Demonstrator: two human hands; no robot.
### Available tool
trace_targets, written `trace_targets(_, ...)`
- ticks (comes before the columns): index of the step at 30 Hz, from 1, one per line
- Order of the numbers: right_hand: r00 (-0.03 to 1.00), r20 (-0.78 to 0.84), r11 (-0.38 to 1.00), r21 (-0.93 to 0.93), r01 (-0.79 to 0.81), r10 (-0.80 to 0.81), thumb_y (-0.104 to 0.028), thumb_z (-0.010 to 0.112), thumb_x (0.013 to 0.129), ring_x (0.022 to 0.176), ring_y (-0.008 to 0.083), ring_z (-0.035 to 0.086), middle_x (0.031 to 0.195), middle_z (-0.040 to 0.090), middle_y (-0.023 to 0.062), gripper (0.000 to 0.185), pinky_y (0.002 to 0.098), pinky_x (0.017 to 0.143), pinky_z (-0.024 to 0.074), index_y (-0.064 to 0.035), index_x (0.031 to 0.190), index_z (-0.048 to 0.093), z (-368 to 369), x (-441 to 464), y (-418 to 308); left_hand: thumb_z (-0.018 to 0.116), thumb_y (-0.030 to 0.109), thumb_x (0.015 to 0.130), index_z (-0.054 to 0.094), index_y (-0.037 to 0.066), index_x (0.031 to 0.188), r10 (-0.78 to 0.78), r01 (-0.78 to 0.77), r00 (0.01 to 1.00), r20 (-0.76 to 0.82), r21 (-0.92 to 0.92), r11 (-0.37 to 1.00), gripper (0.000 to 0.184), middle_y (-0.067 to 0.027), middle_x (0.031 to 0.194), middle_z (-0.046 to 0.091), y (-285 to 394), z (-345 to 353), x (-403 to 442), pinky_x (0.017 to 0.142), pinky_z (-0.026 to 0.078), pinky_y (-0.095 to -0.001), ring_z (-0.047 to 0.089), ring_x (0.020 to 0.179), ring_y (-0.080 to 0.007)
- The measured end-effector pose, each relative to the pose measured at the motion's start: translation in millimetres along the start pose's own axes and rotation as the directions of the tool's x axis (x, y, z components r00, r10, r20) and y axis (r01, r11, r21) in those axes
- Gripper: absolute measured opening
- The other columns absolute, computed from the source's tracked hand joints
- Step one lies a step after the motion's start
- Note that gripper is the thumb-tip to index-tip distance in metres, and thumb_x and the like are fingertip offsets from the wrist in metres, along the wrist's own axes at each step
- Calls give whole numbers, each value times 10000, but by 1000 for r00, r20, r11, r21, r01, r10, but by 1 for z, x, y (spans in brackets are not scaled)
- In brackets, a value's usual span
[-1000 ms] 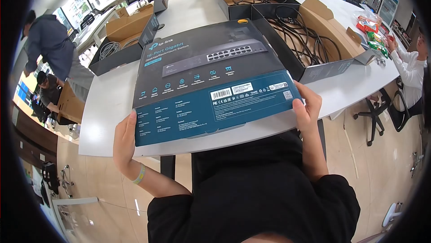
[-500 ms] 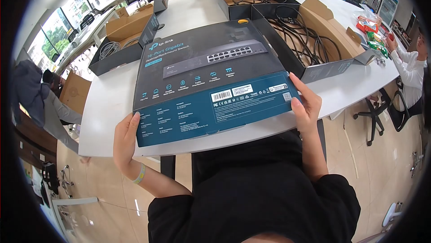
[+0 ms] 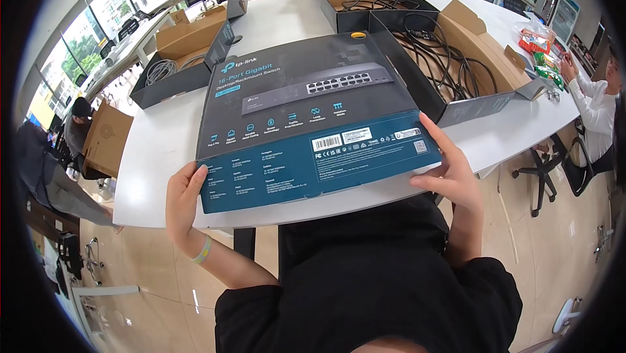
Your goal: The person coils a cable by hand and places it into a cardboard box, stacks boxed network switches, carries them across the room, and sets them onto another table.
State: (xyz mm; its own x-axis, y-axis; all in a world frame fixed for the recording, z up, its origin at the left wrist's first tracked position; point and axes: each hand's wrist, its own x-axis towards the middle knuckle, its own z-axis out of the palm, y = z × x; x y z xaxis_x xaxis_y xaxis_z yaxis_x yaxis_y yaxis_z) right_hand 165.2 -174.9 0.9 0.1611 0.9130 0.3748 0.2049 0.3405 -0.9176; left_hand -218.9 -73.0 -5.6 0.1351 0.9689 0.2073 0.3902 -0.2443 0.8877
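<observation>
A black and teal TP-Link network switch box [image 3: 287,121] lies in front of me at the table's near edge, its printed teal side facing me. My left hand [image 3: 184,196] is closed on the box's near left corner, thumb against the teal side and the other fingers mostly hidden behind it. At the near right corner, my right hand [image 3: 456,174] holds the box, with the index finger along the right edge and the thumb at the lower front edge. The box's flap looks closed.
Open boxes with black cables [image 3: 450,69] and grey cables [image 3: 163,71] stand on the white table [image 3: 277,11]. Snack packets [image 3: 538,43] lie at the right, beside a seated person [image 3: 596,92]. At the left, people are near a cardboard box [image 3: 109,138].
My right thumb has slid from the teal side down to its lower edge. The switch box has shifted slightly in view. At the left, a person and cardboard box show more fully.
</observation>
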Motion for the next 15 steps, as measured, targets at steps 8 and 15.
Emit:
trace_targets(8, 946, 63, 789, -536, 300, -318, 92, 576, 616, 838, 329, 590, 1038, 546, 212, 666, 321, 699, 474, -83, 1241, 430, -3, 10, 25, 547, 241, 844, 574, -76, 884, -21, 30, 998, 52, -186, 982, 320, -21, 730, 570, -4, -5, 3, 588, 415, -168, 504, 649, -44)
trace_targets(15, 943, 138, 781, -532, 328, -303, -9, 636, 612, 966, 354, 539, 1111, 518, 218, 686, 347, 804, 428, -59, 1252, 394, -10, 12, 29, 531, 223, 854, 570, -75, 889, -24, 38, 997, 68, -202, 979, 303, -26, 753, 568, -10, -7, 3, 606, 412, -170, 498, 674, -44)
